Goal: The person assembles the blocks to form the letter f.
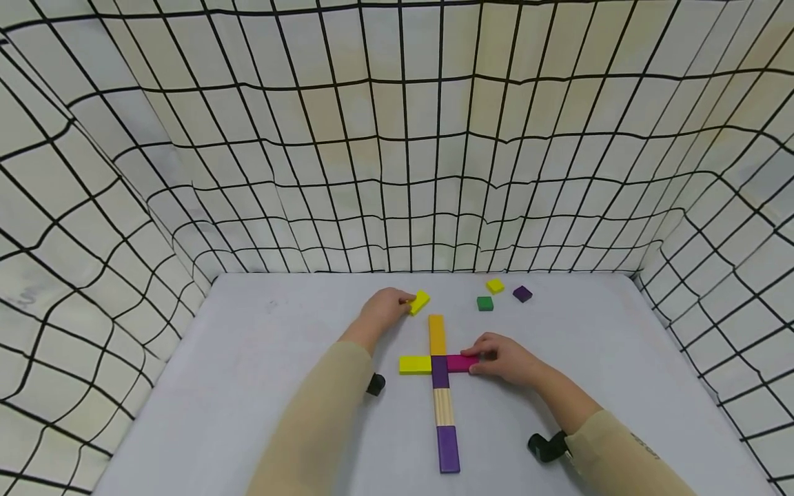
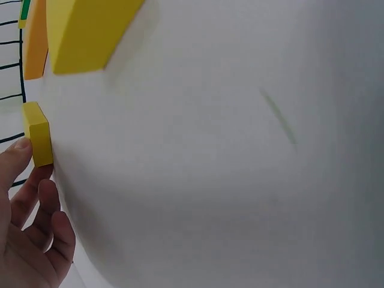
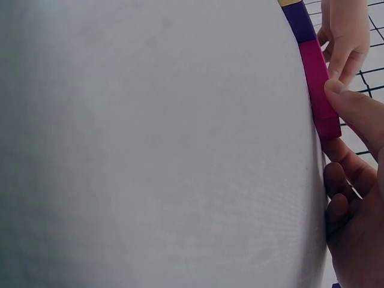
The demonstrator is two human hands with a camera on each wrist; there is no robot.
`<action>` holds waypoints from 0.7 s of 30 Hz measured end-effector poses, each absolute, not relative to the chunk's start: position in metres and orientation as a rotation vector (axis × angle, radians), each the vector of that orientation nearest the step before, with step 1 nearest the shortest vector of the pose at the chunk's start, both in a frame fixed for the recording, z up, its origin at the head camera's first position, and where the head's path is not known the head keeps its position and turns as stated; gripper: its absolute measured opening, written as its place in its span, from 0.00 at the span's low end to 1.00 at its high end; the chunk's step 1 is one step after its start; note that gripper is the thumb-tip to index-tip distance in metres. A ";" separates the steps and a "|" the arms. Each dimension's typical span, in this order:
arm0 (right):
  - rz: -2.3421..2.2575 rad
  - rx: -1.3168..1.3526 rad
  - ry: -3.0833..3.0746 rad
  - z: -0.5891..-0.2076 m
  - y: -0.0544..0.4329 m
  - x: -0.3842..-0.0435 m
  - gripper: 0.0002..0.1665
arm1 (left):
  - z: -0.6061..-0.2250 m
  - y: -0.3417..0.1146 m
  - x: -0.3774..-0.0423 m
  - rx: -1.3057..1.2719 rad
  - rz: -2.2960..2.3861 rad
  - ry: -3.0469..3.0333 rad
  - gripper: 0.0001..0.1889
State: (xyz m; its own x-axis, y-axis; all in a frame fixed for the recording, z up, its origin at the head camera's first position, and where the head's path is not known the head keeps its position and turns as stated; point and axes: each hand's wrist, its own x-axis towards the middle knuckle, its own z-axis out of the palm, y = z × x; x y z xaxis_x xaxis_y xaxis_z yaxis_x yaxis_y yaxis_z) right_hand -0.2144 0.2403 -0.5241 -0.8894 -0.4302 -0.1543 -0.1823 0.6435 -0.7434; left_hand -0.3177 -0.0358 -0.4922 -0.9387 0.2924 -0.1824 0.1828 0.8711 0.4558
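Observation:
My left hand (image 1: 383,310) pinches a small yellow block (image 1: 420,302) by its near end, beyond a cross-shaped layout of flat blocks. In the left wrist view, thumb and finger grip that yellow block (image 2: 39,141) at two sides. My right hand (image 1: 507,361) pinches the outer end of a magenta block (image 1: 460,363), whose other end meets the upper purple block (image 1: 440,372). Opposite it lies a longer yellow block (image 1: 415,365), and above, an orange block (image 1: 437,335). Below come a cream striped piece (image 1: 443,407) and another purple block (image 1: 449,449).
Toward the back of the white table (image 1: 248,358) lie a yellow piece (image 1: 495,285), a green piece (image 1: 485,303) and a dark purple piece (image 1: 522,293). White walls with a black grid (image 1: 403,165) enclose the table. Black wrist devices (image 1: 547,448) sit at both forearms.

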 end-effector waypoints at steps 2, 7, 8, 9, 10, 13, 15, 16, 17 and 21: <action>-1.104 -0.486 2.547 -0.525 0.240 -0.214 0.19 | -0.493 -0.032 -0.317 0.349 0.679 2.798 0.17; -1.103 -0.463 2.551 -0.525 0.240 -0.213 0.18 | -0.497 -0.022 -0.320 0.320 0.727 2.803 0.18; -1.101 -0.463 2.551 -0.525 0.240 -0.213 0.18 | -0.498 -0.020 -0.320 0.318 0.727 2.807 0.18; -1.101 -0.464 2.550 -0.525 0.239 -0.214 0.18 | -0.498 -0.019 -0.321 0.319 0.726 2.809 0.19; -1.102 -0.464 2.548 -0.525 0.239 -0.214 0.18 | -0.499 -0.017 -0.322 0.322 0.726 2.810 0.19; -1.106 -0.468 2.540 -0.524 0.239 -0.214 0.18 | -0.498 -0.014 -0.323 0.327 0.718 2.806 0.19; -1.108 -0.465 2.537 -0.523 0.239 -0.214 0.18 | -0.496 -0.012 -0.323 0.331 0.717 2.800 0.19; -1.106 -0.465 2.538 -0.523 0.238 -0.214 0.19 | -0.496 -0.011 -0.323 0.334 0.715 2.796 0.19; -1.106 -0.466 2.537 -0.523 0.238 -0.214 0.19 | -0.495 -0.010 -0.323 0.335 0.718 2.790 0.19; -1.109 -0.469 2.538 -0.521 0.238 -0.214 0.19 | -0.494 -0.005 -0.323 0.331 0.720 2.781 0.19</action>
State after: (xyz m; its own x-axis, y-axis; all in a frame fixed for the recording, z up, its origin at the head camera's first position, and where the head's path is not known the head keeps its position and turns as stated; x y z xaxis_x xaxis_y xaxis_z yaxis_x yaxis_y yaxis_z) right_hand -0.2139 0.2383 -0.5212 -0.8913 -0.4220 -0.1662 -0.1646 0.6425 -0.7484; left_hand -0.3231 -0.0055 -0.4945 -0.9431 0.2785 -0.1817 0.1554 0.8521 0.4997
